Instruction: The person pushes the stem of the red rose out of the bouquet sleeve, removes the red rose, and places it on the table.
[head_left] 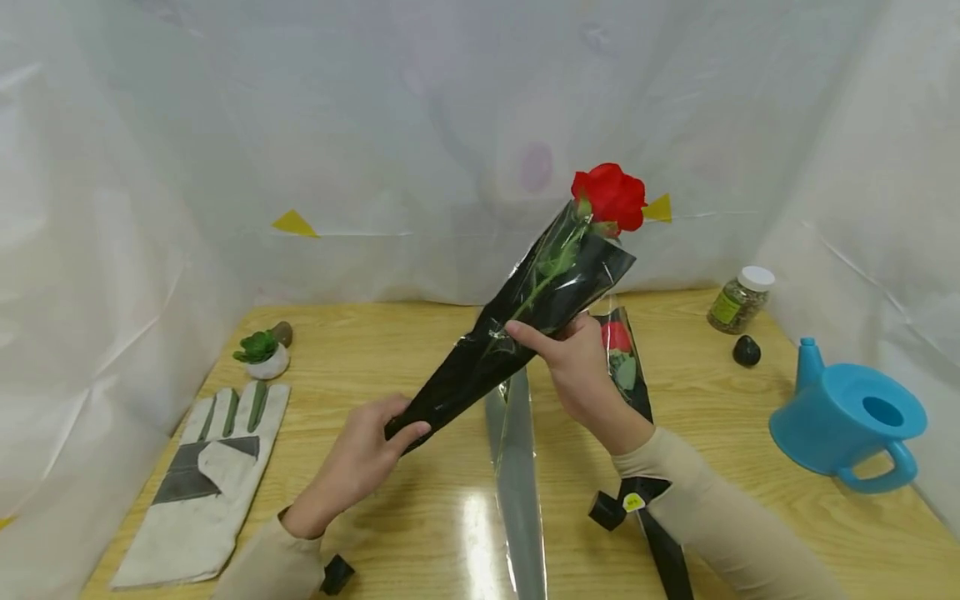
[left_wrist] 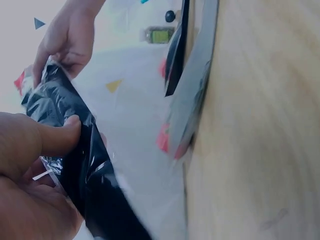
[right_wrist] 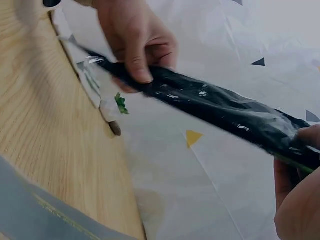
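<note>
A red rose (head_left: 611, 196) in a clear-and-black sleeve (head_left: 459, 379) is held slantwise above the table, its bloom up to the right. My left hand (head_left: 363, 450) grips the narrow lower end, thumb lying on top. Farther up, my right hand (head_left: 579, 379) holds the sleeve from beneath, with the thumb pressed on its front. In the right wrist view the black wrap (right_wrist: 200, 102) stretches between both hands. Below it on the table lie a grey-wrapped flower (head_left: 519, 492) and a second red rose (head_left: 617, 337) in a black sleeve, partly hidden by my right arm.
At the left lie a work glove (head_left: 183, 508) and a small potted succulent (head_left: 262, 354) beside a brown stone (head_left: 282, 333). On the right stand a blue watering can (head_left: 840, 417), a white-lidded jar (head_left: 738, 302) and a black stone (head_left: 746, 351). White sheeting encloses the table.
</note>
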